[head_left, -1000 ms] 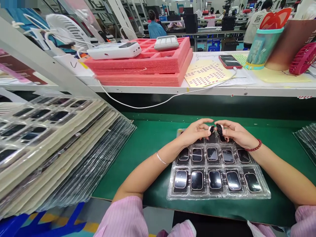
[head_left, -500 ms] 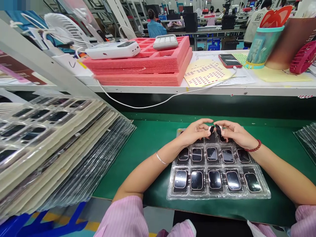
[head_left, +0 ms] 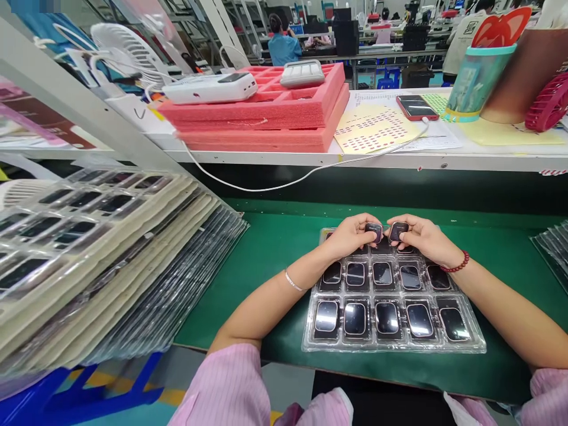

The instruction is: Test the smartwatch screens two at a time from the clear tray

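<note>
My left hand (head_left: 355, 234) pinches a small dark rounded-square piece (head_left: 374, 231) between thumb and fingers. A similar dark piece (head_left: 398, 231) is held by my right hand (head_left: 421, 238), close beside the first, the two a little apart. Both hands are over the back row of a clear plastic tray (head_left: 394, 349) on the green table. Its compartments hold dark glossy rounded-square pieces, such as one at the front left (head_left: 326, 316). My hands hide part of the back row.
Stacked trays (head_left: 177, 254) lean on the left, and more trays (head_left: 554, 248) stand at the right edge. Above the table runs a white shelf (head_left: 377, 158) with red foam (head_left: 252, 139), a phone (head_left: 417, 107), a teal cup (head_left: 479, 83) and a hanging white cable (head_left: 266, 189).
Both small pieces have been turned in my fingers from nearly edge-on to showing their dark flat faces. The whole view has shifted slightly.
</note>
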Action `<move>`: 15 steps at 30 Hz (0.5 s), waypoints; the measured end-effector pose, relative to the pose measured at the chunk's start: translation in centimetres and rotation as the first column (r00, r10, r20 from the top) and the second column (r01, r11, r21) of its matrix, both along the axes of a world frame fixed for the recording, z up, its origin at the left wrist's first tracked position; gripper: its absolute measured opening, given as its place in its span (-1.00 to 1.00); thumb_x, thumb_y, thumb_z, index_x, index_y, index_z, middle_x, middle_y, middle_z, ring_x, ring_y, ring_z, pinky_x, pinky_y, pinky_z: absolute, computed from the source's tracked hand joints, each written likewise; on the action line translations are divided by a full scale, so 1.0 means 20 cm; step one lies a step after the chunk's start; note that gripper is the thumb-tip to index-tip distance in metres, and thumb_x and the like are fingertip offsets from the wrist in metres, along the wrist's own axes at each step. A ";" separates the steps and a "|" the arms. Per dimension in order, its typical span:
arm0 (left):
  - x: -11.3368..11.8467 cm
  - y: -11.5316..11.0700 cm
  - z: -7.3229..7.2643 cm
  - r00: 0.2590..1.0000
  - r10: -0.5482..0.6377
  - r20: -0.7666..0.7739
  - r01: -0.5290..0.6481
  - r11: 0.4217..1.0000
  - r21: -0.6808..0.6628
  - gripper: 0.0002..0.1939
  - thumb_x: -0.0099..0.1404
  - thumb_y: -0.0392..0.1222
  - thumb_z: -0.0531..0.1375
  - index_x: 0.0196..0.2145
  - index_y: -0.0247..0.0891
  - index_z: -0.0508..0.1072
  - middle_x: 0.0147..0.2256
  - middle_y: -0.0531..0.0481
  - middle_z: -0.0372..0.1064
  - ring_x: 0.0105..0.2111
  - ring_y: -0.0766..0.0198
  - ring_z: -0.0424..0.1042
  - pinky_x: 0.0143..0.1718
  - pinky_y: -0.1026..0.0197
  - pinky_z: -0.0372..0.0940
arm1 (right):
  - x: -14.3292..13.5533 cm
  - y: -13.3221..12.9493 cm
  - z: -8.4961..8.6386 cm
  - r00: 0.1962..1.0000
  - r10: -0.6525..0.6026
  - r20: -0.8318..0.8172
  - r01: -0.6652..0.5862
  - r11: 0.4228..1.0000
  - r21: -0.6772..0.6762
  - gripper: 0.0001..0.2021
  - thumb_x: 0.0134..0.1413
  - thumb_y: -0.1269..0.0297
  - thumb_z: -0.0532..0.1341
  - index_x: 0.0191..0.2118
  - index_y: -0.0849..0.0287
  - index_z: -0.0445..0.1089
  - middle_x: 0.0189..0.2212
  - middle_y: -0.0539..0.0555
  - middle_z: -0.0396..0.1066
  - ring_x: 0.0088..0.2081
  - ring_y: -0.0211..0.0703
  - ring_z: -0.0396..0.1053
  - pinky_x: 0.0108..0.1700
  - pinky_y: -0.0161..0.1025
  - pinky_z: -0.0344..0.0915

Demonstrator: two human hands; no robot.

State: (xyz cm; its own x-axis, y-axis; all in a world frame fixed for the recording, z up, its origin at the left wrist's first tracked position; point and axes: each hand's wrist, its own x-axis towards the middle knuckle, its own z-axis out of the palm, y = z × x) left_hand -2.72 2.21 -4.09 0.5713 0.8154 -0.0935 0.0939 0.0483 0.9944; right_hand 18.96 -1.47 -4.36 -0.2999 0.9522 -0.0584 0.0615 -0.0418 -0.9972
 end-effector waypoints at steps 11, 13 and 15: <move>-0.13 -0.02 -0.01 0.852 0.269 -0.449 0.071 0.791 0.608 -0.86 0.28 -0.16 0.17 -0.31 -0.27 0.46 -0.06 -0.19 0.49 0.05 0.00 0.38 0.08 -0.06 0.24 | -0.15 0.03 0.03 0.804 -0.262 0.534 -0.108 0.819 0.564 -0.91 0.10 0.27 0.27 -0.40 0.12 0.46 -0.02 0.18 0.50 0.10 0.16 0.33 0.14 0.17 0.24; -0.15 -0.04 -0.01 0.753 0.352 -0.556 0.169 0.713 0.680 -0.84 0.27 -0.15 0.18 -0.26 -0.28 0.48 0.09 -0.26 0.38 0.19 -0.11 0.25 0.16 -0.15 0.15 | -0.17 0.03 0.01 0.709 -0.336 0.620 -0.179 0.765 0.619 -0.92 0.08 0.28 0.27 -0.37 0.13 0.50 0.08 0.22 0.44 0.20 0.22 0.22 0.19 0.21 0.17; -0.15 -0.04 0.00 0.699 0.372 -0.611 0.225 0.696 0.681 -0.79 0.27 -0.17 0.18 -0.16 -0.28 0.47 0.12 -0.27 0.34 0.18 -0.12 0.24 0.14 -0.15 0.18 | -0.14 0.03 0.01 0.640 -0.370 0.673 -0.213 0.757 0.618 -0.89 0.09 0.29 0.25 -0.28 0.15 0.53 0.09 0.23 0.43 0.19 0.22 0.23 0.19 0.18 0.18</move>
